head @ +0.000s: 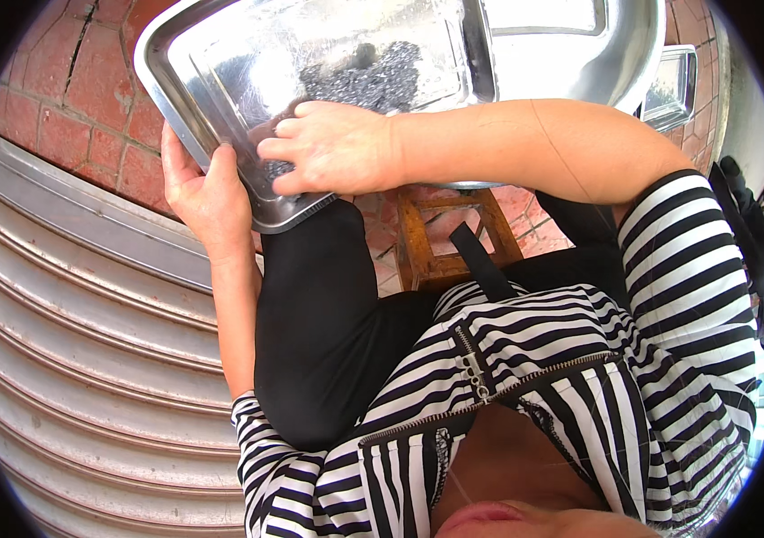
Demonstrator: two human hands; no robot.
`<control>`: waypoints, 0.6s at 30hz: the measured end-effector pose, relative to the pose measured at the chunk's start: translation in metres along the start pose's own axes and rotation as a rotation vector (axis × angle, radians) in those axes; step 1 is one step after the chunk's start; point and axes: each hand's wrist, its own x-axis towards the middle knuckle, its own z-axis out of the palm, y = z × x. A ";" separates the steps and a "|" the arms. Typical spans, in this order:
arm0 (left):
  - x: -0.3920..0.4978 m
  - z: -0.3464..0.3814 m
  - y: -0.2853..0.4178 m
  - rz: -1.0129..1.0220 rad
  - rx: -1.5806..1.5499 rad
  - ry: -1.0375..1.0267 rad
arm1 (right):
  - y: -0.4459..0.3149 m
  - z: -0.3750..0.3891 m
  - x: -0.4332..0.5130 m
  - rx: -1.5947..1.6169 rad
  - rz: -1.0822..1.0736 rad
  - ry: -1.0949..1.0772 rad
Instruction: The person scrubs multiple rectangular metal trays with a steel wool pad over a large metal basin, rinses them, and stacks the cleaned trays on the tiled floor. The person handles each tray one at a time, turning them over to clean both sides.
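My left hand (pixel 210 195) grips the near left corner of a shiny metal tray (pixel 190 111), its thumb over the rim and its fingers underneath. The tray's near corner is over my left knee. Many small dark pieces (pixel 382 77), too fine to identify, lie spread inside the tray. My right hand (pixel 335 148) reaches across into the tray, palm down, fingers apart over some of these pieces near the left corner. Nothing is seen held in it, though the underside of its palm is hidden.
A large metal basin (pixel 577 77) is at the tray's right. Below it stands a wooden stool (pixel 415 259). A smaller metal tray (pixel 672 91) is at the far right. A ribbed metal shutter (pixel 92 323) borders my left side, and red tiles (pixel 99 74) cover the floor.
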 end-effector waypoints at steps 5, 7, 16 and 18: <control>0.002 -0.001 -0.003 0.019 0.029 -0.006 | 0.011 -0.008 -0.017 -0.021 -0.012 0.066; 0.001 -0.002 -0.002 0.011 0.020 -0.006 | 0.030 -0.024 -0.048 -0.070 0.007 -0.017; -0.003 0.005 -0.002 -0.029 -0.070 -0.004 | 0.005 0.012 -0.012 0.042 0.043 0.165; -0.002 0.002 -0.004 -0.041 -0.084 0.018 | -0.006 0.022 0.014 0.033 0.009 0.224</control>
